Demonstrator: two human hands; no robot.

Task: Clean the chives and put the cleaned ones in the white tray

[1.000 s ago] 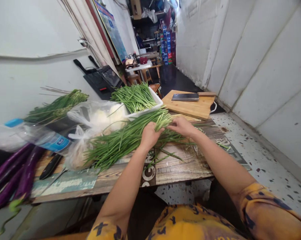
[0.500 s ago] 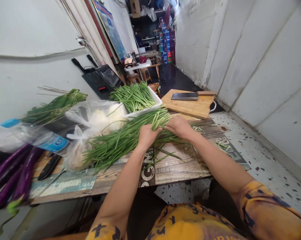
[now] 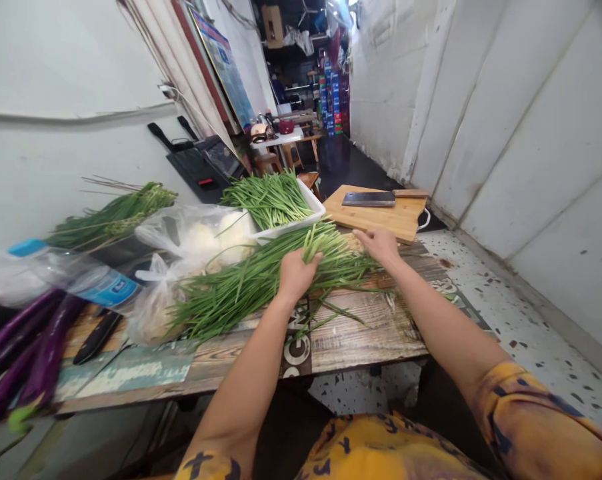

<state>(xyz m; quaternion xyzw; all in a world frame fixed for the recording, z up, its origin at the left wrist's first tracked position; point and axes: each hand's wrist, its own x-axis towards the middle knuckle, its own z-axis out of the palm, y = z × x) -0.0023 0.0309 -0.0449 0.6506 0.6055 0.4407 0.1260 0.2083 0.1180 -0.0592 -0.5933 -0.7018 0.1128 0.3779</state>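
On the surface (image 3: pixel 371 340), the left hand (image 3: pixel 298 273) stays clamped around a small bunch of green stalks (image 3: pixel 311 245), pale ends up, midway along. The right hand (image 3: pixel 378 245), together with it half a second ago, has pulled away toward the far right corner; its thumb and forefinger are close together, and whether they pinch a scrap I cannot tell. So the left hand alone now bears the bunch, above a loose heap of stalks (image 3: pixel 231 293) spread across the middle.

Containers, from the left edge: a blue-capped clear bottle (image 3: pixel 108 285) lies aslant, its contents unclear. A knotted plastic bag (image 3: pixel 153 310) near the heap's leafy tips has something pale brown inside; behind it a clear bag (image 3: pixel 173 223) holds whitish round things (image 3: pixel 235 235). At the far edge, a white tray (image 3: pixel 317 201) is heaped with green stems (image 3: pixel 271 197).
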